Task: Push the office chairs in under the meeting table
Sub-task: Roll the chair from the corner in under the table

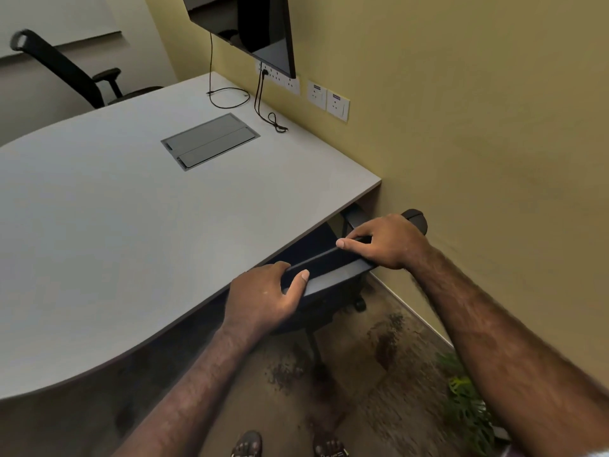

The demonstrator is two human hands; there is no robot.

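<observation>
Both hands were on the top edge of the near office chair's backrest (324,258), w/ the chair at abt 5 o'clock of the meeting table (131,225), tucked against the table's long edge and right by the yellow wall (478,127). Left hand (263,298) was curled over the backrest's left end, thumb lying along the near face, fingers wrapped over the top and partly hidden. Right hand (389,240) clamped the right end, index finger stretched along the top edge toward 9 o'clock, thumb below it; other fingers folded over the far side. Seat was mostly under the tabletop, only a dark bit showing; the armrest (417,219) poked out at 1 o'clock of the right hand, close to the wall. Chair base and a caster (359,305) showed below the backrest on the patterned carpet (379,374).

A second office chair (66,69) stood at the table's far side, abt 11 o'clock, backrest well clear of the edge, seat partly under the tabletop. On the table: a closed grey cable box (211,141) set flush at centre, w/ black cables (263,107) trailing at 12 o'clock from wall sockets (280,77). A dark screen (257,24) hung on the wall above. Sandalled feet (286,446) at 6 o'clock, a green plant (464,400) at 4 o'clock
</observation>
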